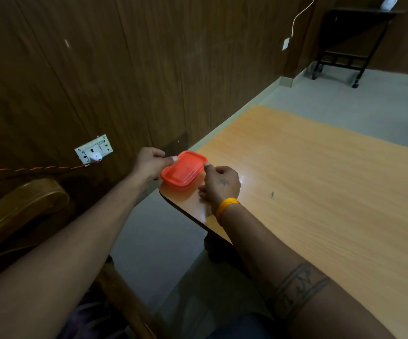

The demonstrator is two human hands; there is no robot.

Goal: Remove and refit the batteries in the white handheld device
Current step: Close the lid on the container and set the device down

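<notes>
A small box with a red lid (184, 172) sits at the near left corner of the orange wooden table (308, 182). My left hand (150, 163) grips the lid's left edge, thumb on top. My right hand (220, 183) holds the lid's right edge with the thumb at the rim; an orange band is on that wrist. The white handheld device and its batteries are not in view. What the box holds is hidden under the lid.
A dark wood-panelled wall runs along the left with a white socket plate (94, 150), a white plug and a red twisted cord (34, 169). A wooden chair arm (19, 211) is at the lower left. A black wheeled stand (345, 45) is at the far right.
</notes>
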